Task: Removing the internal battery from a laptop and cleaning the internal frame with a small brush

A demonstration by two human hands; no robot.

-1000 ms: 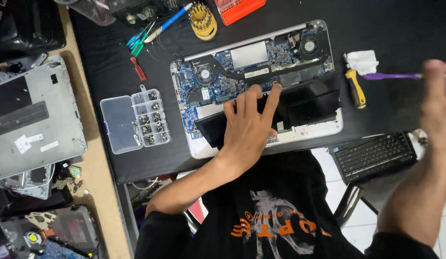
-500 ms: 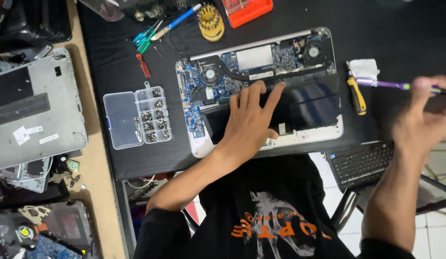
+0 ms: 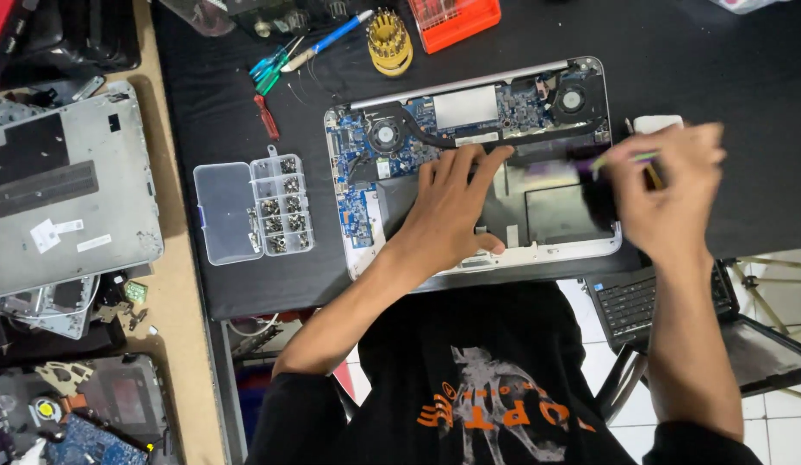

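While left hand [image 3: 452, 211] lies flat, open on laptop [image 3: 435, 129], right hand [image 3: 663, 194] grips brush [image 3: 620, 159]; black mat [image 3: 728, 60].

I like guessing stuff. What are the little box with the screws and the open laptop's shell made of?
The little box looks like clear plastic: you can see the dark mat and the screws through it. The laptop shell looks like silver metal with a dull sheen, though painted plastic could look the same. The left hand rests inside it.

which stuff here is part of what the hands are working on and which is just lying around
In use:
- opened laptop, left hand flat on it
- thin tool in right hand

Lying about:
- clear screw box
- yellow bit holder
- orange case
- grey laptop cover
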